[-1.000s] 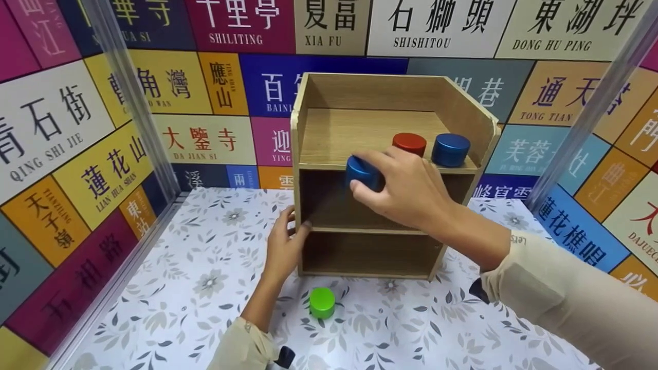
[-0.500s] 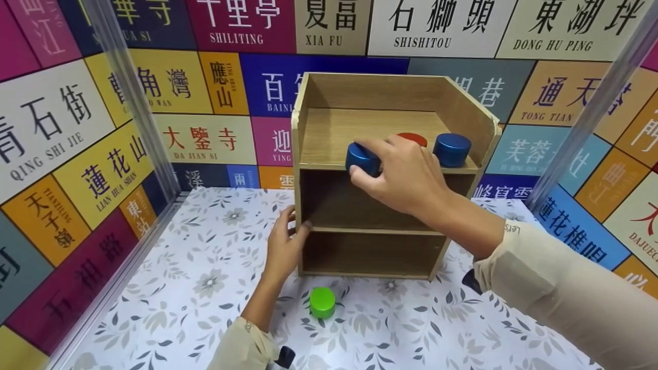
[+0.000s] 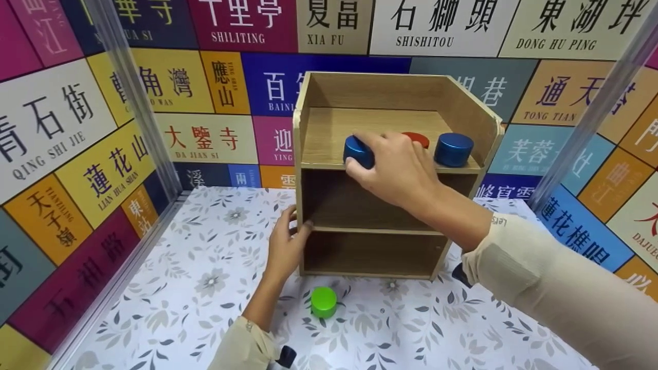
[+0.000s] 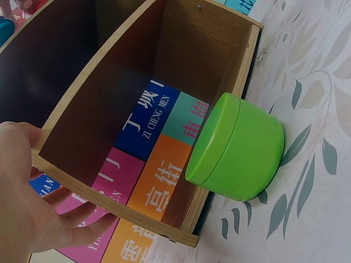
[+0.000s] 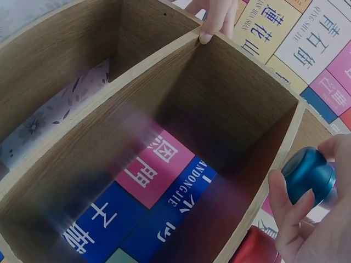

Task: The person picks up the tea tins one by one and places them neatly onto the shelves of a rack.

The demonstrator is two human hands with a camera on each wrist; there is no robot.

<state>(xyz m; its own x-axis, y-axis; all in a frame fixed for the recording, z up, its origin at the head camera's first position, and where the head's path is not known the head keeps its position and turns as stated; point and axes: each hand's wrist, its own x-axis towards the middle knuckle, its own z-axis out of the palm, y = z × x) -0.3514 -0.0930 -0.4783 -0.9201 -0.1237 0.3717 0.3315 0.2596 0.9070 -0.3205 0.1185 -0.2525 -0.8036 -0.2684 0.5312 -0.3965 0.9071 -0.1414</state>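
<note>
My right hand (image 3: pixel 398 167) pinches a blue round lidded tin (image 3: pixel 358 151) between thumb and fingers, at the front edge of the wooden shelf unit's (image 3: pixel 354 118) top level. In the right wrist view this tin (image 5: pixel 307 178) sits upright beside the top board. A red tin (image 3: pixel 417 140), partly hidden behind my right hand, and a second blue tin (image 3: pixel 454 150) stand to the right on that level. My left hand (image 3: pixel 285 246) grips the unit's left side panel, thumb at the front edge and fingers along the outside. A green tin (image 4: pixel 236 148) stands on the table before the unit.
Two lower compartments (image 3: pixel 375 252) open toward me; wall signs show through them in the wrist views. The table (image 3: pixel 205 308) has a leaf-patterned cover. Colourful sign-printed walls (image 3: pixel 329 25) enclose the back and sides, with clear corner strips (image 3: pixel 136 87).
My right hand has raised the blue tin from in front of the middle compartment to the top level's front edge. My left hand keeps its grip on the side panel.
</note>
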